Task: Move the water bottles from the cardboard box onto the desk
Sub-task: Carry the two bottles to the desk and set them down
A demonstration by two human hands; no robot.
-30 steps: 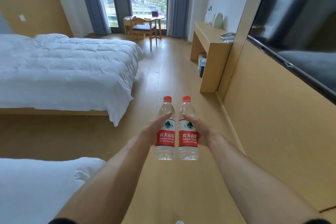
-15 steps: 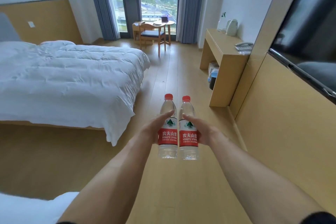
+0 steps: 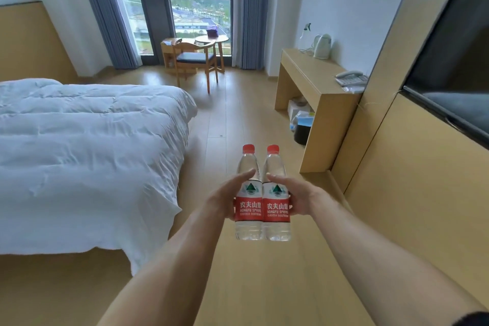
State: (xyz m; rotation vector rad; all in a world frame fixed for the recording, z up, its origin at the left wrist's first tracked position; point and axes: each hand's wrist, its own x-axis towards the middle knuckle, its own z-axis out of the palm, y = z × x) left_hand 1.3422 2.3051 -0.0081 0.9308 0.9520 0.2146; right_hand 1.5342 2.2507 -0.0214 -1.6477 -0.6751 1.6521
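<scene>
Two clear water bottles with red caps and red labels stand upright side by side in front of me, held over the wooden floor. My left hand (image 3: 225, 197) grips the left bottle (image 3: 248, 209) from its left side. My right hand (image 3: 297, 197) grips the right bottle (image 3: 276, 210) from its right side. The two bottles touch each other. The wooden desk (image 3: 315, 77) stands ahead on the right against the wall, beyond the bottles. The cardboard box is out of view.
A bed with a white duvet (image 3: 87, 145) fills the left. On the desk sit a white kettle (image 3: 322, 46) and a telephone (image 3: 350, 78); bins and bags (image 3: 301, 122) lie under it. A chair (image 3: 193, 57) and round table (image 3: 211, 39) stand by the window. A wall television (image 3: 449, 61) hangs at right.
I have walked forward along the floor with both bottles held the same way. The desk and the bed's end have come closer, and the near bed at lower left has left the view.
</scene>
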